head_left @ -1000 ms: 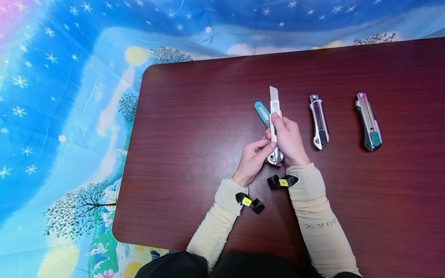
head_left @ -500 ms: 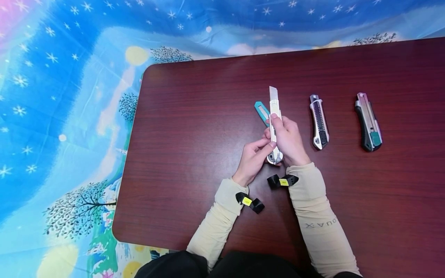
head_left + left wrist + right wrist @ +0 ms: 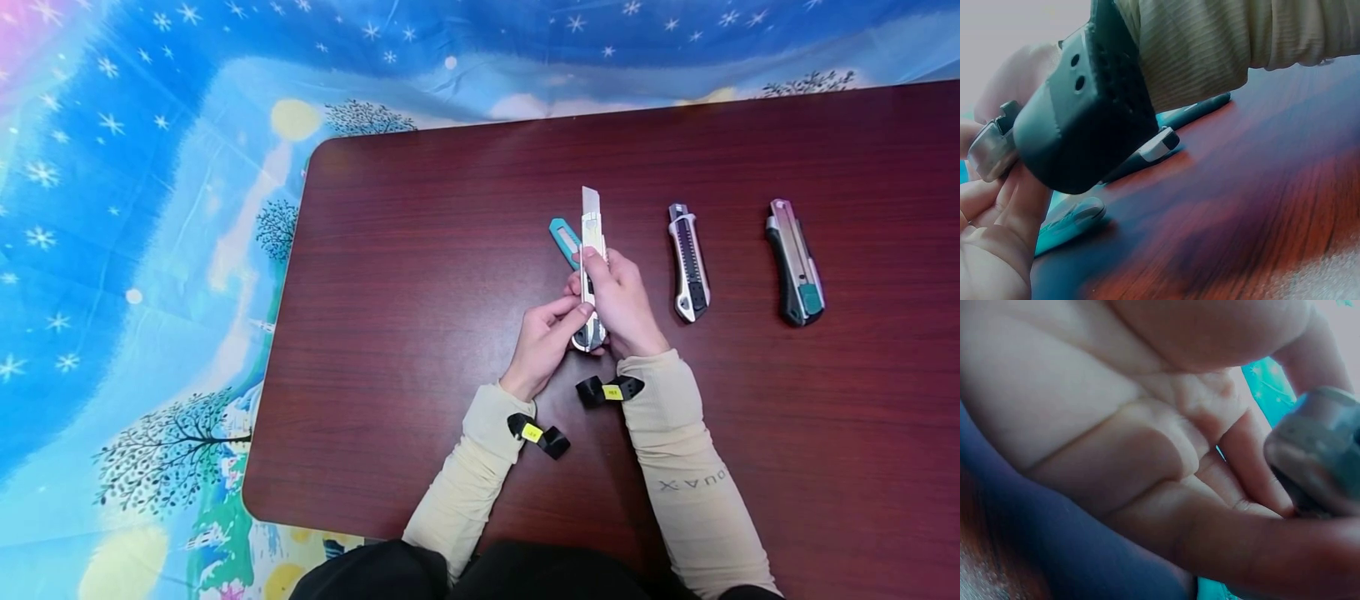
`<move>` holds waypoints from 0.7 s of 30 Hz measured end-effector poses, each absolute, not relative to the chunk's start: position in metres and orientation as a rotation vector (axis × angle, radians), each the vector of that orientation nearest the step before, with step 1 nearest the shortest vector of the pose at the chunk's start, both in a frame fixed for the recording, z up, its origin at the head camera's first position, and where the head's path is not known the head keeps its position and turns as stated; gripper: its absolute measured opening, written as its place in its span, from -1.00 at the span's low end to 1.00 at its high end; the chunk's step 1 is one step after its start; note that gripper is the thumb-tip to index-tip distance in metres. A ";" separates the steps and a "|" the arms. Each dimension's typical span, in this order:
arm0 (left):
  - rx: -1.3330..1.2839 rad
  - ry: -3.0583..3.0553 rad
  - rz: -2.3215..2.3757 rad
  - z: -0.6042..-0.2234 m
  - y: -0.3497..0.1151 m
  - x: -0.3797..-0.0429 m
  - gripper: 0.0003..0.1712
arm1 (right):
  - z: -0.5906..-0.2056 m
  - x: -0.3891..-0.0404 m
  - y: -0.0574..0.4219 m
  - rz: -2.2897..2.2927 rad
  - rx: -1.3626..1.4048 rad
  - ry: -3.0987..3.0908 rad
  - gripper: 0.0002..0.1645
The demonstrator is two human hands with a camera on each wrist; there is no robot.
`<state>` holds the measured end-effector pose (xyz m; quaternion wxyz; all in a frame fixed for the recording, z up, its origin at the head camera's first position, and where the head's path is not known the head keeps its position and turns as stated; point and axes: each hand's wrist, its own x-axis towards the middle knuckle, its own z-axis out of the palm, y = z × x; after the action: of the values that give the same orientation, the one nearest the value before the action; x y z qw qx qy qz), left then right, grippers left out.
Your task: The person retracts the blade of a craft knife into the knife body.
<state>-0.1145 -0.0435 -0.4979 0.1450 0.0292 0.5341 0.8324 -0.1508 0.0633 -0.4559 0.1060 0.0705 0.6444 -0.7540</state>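
Observation:
A silver-white box cutter [image 3: 592,229] points away from me in the head view, its broad blade [image 3: 590,199] slid out at the far end. My left hand [image 3: 538,346] pinches it near the butt, thumb on top. Higher up the handle, my right hand [image 3: 628,304] grips it with the thumb along its upper face. Both wrist views catch only the rounded metal butt, the cutter's end [image 3: 992,150] lying between fingers. Behind it lies a teal box cutter [image 3: 562,239], its lower part hidden by the hands and the held cutter.
To the right on the dark red table [image 3: 420,350] lie a white-and-black box cutter [image 3: 689,265] and a larger black, silver and green one [image 3: 795,265]. A blue patterned cloth [image 3: 150,208] borders the table's left and back edges.
The held box cutter's butt has shifted slightly left and away from me, and both hands have moved a little with it. The other cutters lie as before.

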 end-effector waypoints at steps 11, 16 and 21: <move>0.079 1.545 2.393 -0.497 -0.046 -0.115 -0.65 | -0.457 -0.149 0.063 -2.222 0.120 1.905 -0.66; 0.098 1.549 2.397 -0.497 -0.046 -0.115 -0.65 | -0.459 -0.150 0.064 -2.220 0.089 1.908 -0.66; 0.100 1.525 2.408 -0.496 -0.046 -0.115 -0.65 | -0.459 -0.150 0.065 -2.221 0.076 1.881 -0.63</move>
<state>-0.1145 -0.0459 -0.4962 0.1440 0.0348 0.5291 0.8355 -0.1502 0.0654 -0.4589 0.1148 0.0260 0.6417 -0.7579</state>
